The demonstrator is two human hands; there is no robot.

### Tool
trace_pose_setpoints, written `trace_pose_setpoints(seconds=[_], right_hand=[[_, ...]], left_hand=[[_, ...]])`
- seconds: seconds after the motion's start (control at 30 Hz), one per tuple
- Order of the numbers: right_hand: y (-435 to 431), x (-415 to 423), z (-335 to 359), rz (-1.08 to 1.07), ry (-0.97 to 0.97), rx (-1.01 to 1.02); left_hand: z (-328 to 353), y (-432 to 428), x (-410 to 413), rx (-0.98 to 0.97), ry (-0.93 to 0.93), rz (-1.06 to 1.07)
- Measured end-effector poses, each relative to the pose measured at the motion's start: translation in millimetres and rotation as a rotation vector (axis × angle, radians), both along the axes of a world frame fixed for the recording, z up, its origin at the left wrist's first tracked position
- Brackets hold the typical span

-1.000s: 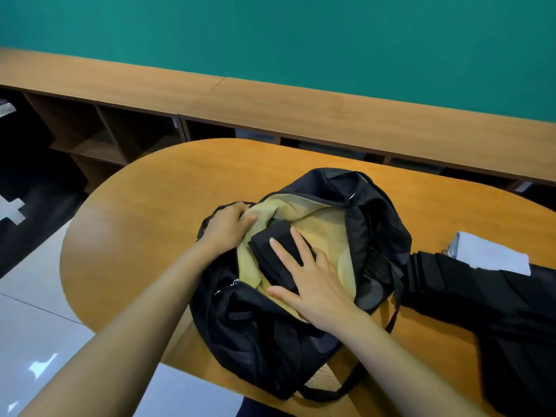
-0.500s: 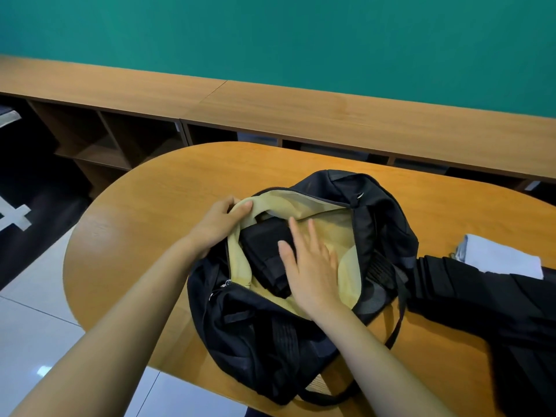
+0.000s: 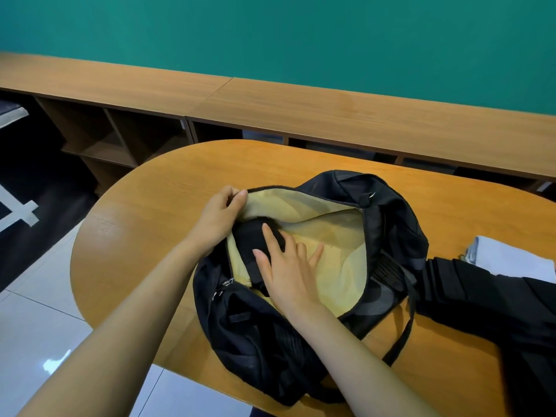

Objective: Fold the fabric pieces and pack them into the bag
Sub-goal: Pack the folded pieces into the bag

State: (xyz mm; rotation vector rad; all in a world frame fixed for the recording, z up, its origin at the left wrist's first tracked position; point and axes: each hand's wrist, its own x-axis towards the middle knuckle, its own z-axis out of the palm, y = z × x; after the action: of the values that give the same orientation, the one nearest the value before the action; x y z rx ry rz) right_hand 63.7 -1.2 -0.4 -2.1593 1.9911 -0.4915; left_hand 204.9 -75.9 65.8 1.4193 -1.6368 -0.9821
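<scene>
Just then, your left grip (image 3: 221, 218) pinched the rim of the black yellow-lined fabric bag (image 3: 264, 341), while your right grip (image 3: 290, 269), spread flat, pressed the folded black cloth (image 3: 249, 239) inside.

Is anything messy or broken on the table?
Nothing looks broken or spilled. The one untidy thing is the black fabric lying loose on the table, right of the bag. The left hand pinches the bag's rim open while the right hand presses a folded black piece inside.
</scene>
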Motion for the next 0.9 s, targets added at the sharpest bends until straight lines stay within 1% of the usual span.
trace_pose_setpoints(seconds=[0.03,0.13,0.17,0.2,0.23,0.33,0.37,0.47,0.6,0.7,0.8,0.87,0.9], right_hand=[[0.3,0.0,-1.3,-0.007,0.003,-0.006],[-0.1,0.3,-2.6,-0.052,0.006,-0.041],[-0.6,0.7,-2.1,-0.065,0.012,-0.062],[-1.1,1.1,-1.4,-0.069,0.026,-0.065],[-1.1,1.3,-0.9,-0.068,0.043,-0.057],[0.9,0.2,0.9,-0.073,0.056,-0.073],[1.8,-0.3,1.6,-0.073,0.054,-0.075],[4.2,-4.2,2.6,-0.052,0.047,-0.044],[5.5,-4.8,4.0,-0.077,0.0,-0.023],[4.6,-2.0,3.8,-0.064,-0.043,-0.001],[3.7,6.0,2.8,-0.039,-0.099,-0.007],[4.0,12.5,1.8,-0.017,-0.117,-0.027],[4.5,13.4,1.7,-0.006,-0.114,-0.029]], left_hand=[[4.3,-2.5,-0.1,-0.042,-0.005,0.026],[22.2,-10.0,-1.8,-0.11,0.08,0.074],[26.5,-10.7,-3.1,-0.114,0.087,0.068],[26.9,-10.8,-4.4,-0.107,0.055,0.044],[22.8,-9.9,-5.6,-0.093,-0.029,0.003],[-2.2,-0.3,-6.6,-0.074,-0.372,-0.098],[-9.0,4.7,-5.9,-0.075,-0.453,-0.124],[-25.2,12.9,-2.2,-0.156,-0.553,-0.117],[-30.8,16.8,2.4,-0.263,-0.49,-0.062],[-28.4,16.5,2.0,-0.326,-0.448,-0.045],[-19.5,18.8,-3.6,-0.428,-0.398,0.013],[-18.0,18.0,-3.2,-0.512,-0.432,0.046],[-19.0,16.7,-1.8,-0.511,-0.506,0.021]])
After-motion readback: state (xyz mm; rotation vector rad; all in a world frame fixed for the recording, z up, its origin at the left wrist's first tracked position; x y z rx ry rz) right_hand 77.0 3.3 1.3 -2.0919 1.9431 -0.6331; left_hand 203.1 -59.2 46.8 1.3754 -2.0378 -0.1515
